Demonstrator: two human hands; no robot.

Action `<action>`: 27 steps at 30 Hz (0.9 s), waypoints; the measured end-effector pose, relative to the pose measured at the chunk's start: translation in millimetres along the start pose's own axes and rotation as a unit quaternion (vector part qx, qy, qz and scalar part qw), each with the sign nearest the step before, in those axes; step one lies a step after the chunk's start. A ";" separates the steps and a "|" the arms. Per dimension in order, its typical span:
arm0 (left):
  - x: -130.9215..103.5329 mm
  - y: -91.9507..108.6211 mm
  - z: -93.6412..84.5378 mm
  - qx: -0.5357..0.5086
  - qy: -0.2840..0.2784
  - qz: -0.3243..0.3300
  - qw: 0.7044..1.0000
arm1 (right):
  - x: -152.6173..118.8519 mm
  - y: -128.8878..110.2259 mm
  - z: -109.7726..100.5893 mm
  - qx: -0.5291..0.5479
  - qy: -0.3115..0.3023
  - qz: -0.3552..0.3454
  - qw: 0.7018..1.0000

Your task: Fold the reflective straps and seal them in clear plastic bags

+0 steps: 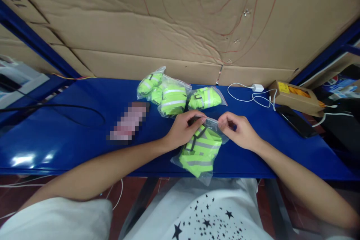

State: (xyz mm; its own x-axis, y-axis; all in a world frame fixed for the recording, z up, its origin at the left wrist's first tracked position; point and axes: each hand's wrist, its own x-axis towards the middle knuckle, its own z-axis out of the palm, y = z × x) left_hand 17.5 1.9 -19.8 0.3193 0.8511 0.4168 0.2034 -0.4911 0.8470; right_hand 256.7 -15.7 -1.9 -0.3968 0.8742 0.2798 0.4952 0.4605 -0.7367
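A clear plastic bag (201, 150) with a folded yellow-green reflective vest inside lies at the front edge of the blue table, its top edge toward the back. My left hand (184, 129) pinches the left part of that top edge between thumb and fingers. At the right end of the same edge, my right hand (239, 129) pinches the plastic, thumb and forefinger together. Just beyond my hands are more bagged vests: one bag (205, 98) by itself and a cluster (173, 99) of bags to its left.
A pixelated flat item (129, 122) lies left on the blue table (84, 101). Toward the right are a white charger (257, 88) with cable, a black phone (296, 120) and a small cardboard box (298, 97). Cardboard (126, 26) stands along the back. A black cable (70, 107) crosses the left side.
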 end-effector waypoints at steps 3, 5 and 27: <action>0.9 -2.3 -0.1 -0.001 0.006 -0.005 1.000 | 0.4 2.2 -1.2 -0.004 0.006 0.006 1.000; 1.0 -2.3 0.0 -0.005 0.002 -0.007 1.000 | 0.3 2.1 -1.6 -0.016 0.007 0.004 1.000; 4.7 -5.5 -3.1 -0.026 0.035 -0.036 0.998 | 3.7 0.9 -3.3 0.104 0.032 0.071 0.992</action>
State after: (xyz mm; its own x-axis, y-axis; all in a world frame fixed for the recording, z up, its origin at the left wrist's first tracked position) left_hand 15.0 9.2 -21.4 0.2396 0.8954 0.3752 0.1742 -0.4199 0.8907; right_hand 258.2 -11.6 0.5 -0.2812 0.9389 0.1985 0.3691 0.2968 -0.8807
